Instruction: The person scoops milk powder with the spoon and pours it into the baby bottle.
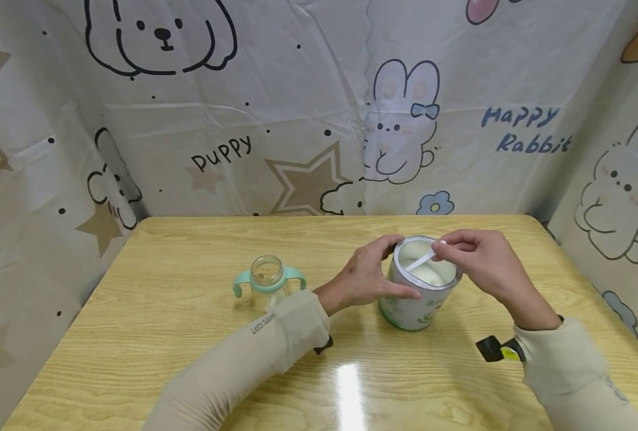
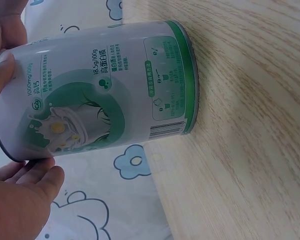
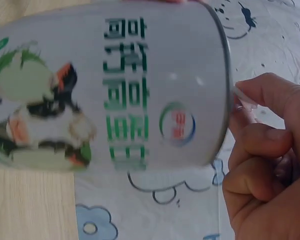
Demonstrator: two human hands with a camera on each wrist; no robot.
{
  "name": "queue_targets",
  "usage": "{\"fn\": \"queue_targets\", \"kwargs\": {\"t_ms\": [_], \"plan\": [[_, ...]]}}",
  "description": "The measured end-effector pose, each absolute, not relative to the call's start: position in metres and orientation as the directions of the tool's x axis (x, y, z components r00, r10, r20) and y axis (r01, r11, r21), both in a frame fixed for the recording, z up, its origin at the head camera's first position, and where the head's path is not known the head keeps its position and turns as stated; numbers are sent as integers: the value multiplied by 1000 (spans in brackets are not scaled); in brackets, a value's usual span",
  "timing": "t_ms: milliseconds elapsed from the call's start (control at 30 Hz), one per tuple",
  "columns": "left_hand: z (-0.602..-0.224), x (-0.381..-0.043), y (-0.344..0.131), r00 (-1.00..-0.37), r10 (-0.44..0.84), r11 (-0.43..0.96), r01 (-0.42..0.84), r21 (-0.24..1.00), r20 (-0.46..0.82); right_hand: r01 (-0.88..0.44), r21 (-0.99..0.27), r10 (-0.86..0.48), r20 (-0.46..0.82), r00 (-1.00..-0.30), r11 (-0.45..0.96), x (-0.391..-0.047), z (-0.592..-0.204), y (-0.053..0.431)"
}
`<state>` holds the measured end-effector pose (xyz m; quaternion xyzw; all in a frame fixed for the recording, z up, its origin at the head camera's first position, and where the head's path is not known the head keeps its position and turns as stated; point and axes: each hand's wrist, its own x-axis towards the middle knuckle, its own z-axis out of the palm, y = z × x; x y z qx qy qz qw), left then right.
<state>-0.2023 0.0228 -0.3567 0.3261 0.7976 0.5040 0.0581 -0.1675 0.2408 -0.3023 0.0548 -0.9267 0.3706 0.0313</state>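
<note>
A white and green milk powder can (image 1: 413,305), its top open, stands on the table with pale powder (image 1: 429,275) inside. My left hand (image 1: 369,272) grips the can near its rim, thumb and fingers on opposite sides; the left wrist view shows the printed can (image 2: 105,90) between them. My right hand (image 1: 483,257) pinches the handle of a white scoop (image 1: 420,261) over the can's mouth. The scoop's lower end reaches into the can. In the right wrist view, the fingers (image 3: 262,140) are at the rim beside a cow picture on the can.
A baby bottle (image 1: 267,272) with mint-green handles and no lid stands to the left, partly behind my left sleeve (image 1: 265,341). The wooden table (image 1: 189,257) meets a cartoon-printed cloth (image 1: 308,120) at its back and sides.
</note>
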Motion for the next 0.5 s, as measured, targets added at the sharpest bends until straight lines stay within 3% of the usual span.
{"fn": "queue_targets", "kwargs": {"t_ms": [133, 367, 500], "plan": [[-357, -202, 23, -781, 577, 276, 462, 843, 239, -81, -708, -6, 109, -994, 702, -167, -304, 255], [-357, -202, 23, -786, 571, 284, 461, 841, 238, 2, -834, 100, 63, -993, 551, -165, -309, 279], [-357, -202, 23, -786, 571, 285, 461, 840, 238, 15, -833, 121, 63, -991, 553, -164, -313, 285]]}}
